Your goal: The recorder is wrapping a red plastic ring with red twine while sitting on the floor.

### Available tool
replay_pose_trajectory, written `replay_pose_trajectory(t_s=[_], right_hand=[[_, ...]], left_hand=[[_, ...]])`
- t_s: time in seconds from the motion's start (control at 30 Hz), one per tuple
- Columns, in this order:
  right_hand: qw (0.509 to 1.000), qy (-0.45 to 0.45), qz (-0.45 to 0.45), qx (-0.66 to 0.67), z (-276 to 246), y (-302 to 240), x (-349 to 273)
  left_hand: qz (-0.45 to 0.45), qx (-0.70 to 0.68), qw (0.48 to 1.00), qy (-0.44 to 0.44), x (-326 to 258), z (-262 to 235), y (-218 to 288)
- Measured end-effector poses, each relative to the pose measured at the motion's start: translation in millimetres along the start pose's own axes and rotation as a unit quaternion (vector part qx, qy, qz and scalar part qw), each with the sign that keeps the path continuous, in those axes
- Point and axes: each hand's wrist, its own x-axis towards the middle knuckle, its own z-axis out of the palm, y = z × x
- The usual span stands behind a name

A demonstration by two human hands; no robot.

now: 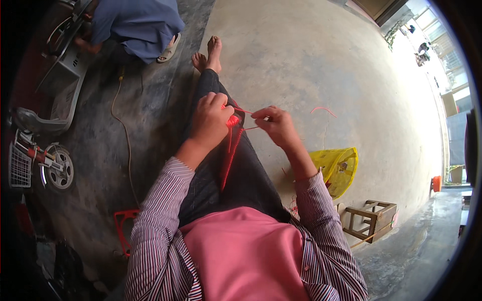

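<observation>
My left hand [211,118] is closed around a bunched red knotted cord [232,121] above my thighs. From the bunch a twisted red cord length [231,159] hangs down over my dark trousers [251,175]. A thin red strand [243,110] runs taut from the bunch to my right hand [276,125], whose thumb and fingers pinch it. A second thin strand lies just below, between the right fingers and the hanging cord. The fingers of the left hand hide part of the knot.
A yellow mesh basket [351,173] lies on its side by my right forearm, near a small wooden stool [374,220]. A red cord scrap [324,110] lies on the floor. At the upper left a person in blue [135,27] bends by a grey metal appliance [65,80].
</observation>
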Motion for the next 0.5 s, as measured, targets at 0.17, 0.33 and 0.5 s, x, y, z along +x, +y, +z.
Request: replay_pose_trajectory(t_s=[0.17,0.33,0.5], right_hand=[[0.985,0.001,-0.078,-0.153,29,4,8],[0.98,0.013,-0.047,-0.193,21,4,5],[0.962,0.137,-0.134,0.193,-14,-29,-25]], left_hand=[[-0.106,0.03,0.989,-0.103,-11,40,-5],[-0.155,-0.163,0.974,0.004,-23,42,-4],[-0.278,-0.326,0.889,-0.163,-30,19,19]])
